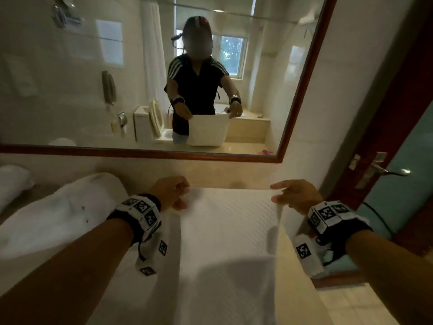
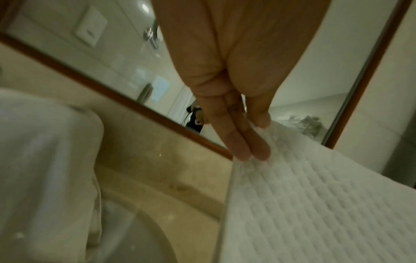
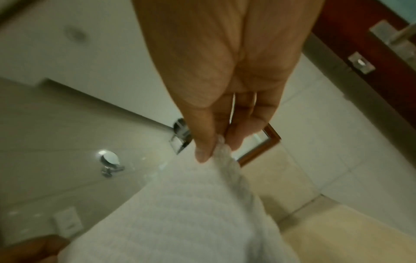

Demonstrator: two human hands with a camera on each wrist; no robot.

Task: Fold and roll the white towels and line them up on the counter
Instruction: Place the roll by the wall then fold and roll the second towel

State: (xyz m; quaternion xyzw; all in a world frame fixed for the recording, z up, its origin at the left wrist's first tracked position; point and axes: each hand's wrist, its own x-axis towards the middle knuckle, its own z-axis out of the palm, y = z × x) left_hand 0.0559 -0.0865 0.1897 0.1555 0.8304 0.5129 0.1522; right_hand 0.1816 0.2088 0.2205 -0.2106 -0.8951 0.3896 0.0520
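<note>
A white waffle-textured towel [image 1: 229,242] hangs spread in front of me over the beige counter [image 1: 293,249], held up by its two top corners. My left hand [image 1: 180,195] pinches the top left corner, with the towel [image 2: 315,204] running from under my thumb and fingers [image 2: 247,151]. My right hand [image 1: 278,193] pinches the top right corner between thumb and fingers [image 3: 202,151], and the towel [image 3: 191,213] drops below it. The mirror shows the same hold.
A heap of white towels [image 1: 61,214] lies on the counter to my left, with another white bundle [image 1: 11,184] farther left. The wood-framed mirror [image 1: 140,153] stands right behind the counter. A dark red door with a metal handle [image 1: 384,170] is at the right.
</note>
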